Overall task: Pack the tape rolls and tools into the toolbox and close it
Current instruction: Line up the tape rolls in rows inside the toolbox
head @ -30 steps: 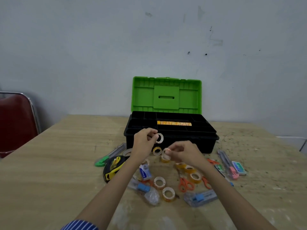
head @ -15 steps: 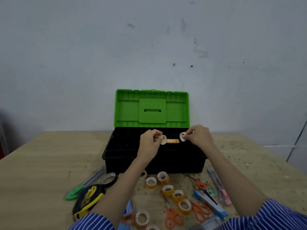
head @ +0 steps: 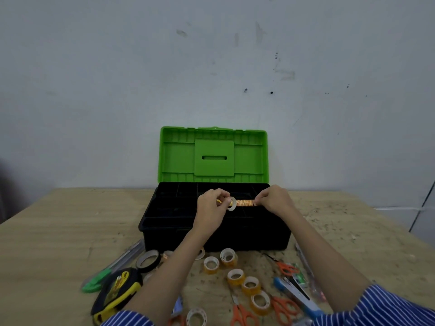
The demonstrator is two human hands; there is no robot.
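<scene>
While our left hand (head: 213, 205) pinches a clear tape roll (head: 231, 204) over the open toolbox (head: 211, 234) tray and our right hand (head: 273, 200) pinches the far end of the packed row of rolls (head: 244, 203), we should seat it upright against its neighbours.

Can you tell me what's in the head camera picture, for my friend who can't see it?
Two hands reach over an open black toolbox with a green lid: the left hand pinches a small tape roll, and the right hand touches the end of a row of tape rolls inside. More loose tape rolls, orange scissors and a tape measure lie on the wooden table.
</scene>
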